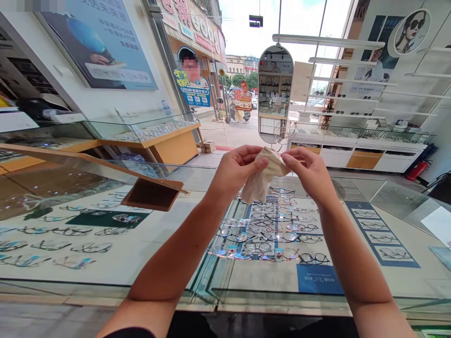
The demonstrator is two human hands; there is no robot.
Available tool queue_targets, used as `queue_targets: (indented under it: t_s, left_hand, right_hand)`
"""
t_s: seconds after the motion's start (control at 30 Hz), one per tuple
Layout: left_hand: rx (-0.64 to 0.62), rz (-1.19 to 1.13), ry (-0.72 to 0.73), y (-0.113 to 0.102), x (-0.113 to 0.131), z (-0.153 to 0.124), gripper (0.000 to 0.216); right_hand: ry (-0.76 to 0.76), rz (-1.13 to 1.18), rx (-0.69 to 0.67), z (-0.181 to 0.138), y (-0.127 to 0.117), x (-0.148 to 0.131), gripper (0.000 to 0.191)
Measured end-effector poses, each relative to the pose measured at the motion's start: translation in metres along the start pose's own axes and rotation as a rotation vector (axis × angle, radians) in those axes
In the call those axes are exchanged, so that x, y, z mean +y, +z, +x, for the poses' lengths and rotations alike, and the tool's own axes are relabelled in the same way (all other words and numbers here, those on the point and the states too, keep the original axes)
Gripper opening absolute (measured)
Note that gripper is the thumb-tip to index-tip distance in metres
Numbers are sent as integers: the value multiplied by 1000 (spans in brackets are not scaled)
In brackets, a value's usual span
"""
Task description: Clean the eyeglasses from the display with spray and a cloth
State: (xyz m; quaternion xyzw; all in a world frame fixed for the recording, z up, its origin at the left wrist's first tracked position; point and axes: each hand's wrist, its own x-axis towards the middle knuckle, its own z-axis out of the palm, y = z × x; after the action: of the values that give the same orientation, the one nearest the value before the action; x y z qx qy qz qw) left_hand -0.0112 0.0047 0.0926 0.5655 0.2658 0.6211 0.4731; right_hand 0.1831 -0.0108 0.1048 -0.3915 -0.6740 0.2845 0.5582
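Both my hands are raised above a glass display counter in an eyewear shop. My left hand pinches a cream cleaning cloth with thumb and fingers closed on its left part. My right hand pinches the same cloth at its right top edge. The cloth hangs down between the hands. I cannot tell whether anything is wrapped inside it. Under the glass below my hands lie several rows of spectacle frames.
More frames lie under the glass at the left. A small tilted mirror stand with a brown back sits on the left counter. An oval mirror stands ahead. Wall shelves and another counter are at the right.
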Motion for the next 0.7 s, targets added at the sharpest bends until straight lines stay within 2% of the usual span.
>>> queue_targets:
  t_s: [0.27, 0.47, 0.6, 0.7]
  left_hand:
    - [-146, 27, -126, -3, -5, 2, 49]
    - [-285, -42, -219, -7, -6, 4, 41]
    - [-422, -65, -328, -10, -6, 4, 42]
    - [-448, -70, -327, -7, -6, 4, 45]
  right_hand:
    - [111, 284, 24, 3, 11, 9, 21]
    - [188, 541, -80, 7, 17, 14, 22]
    - [213, 580, -79, 7, 21, 16, 30]
    - [185, 597, -63, 7, 23, 17, 33]
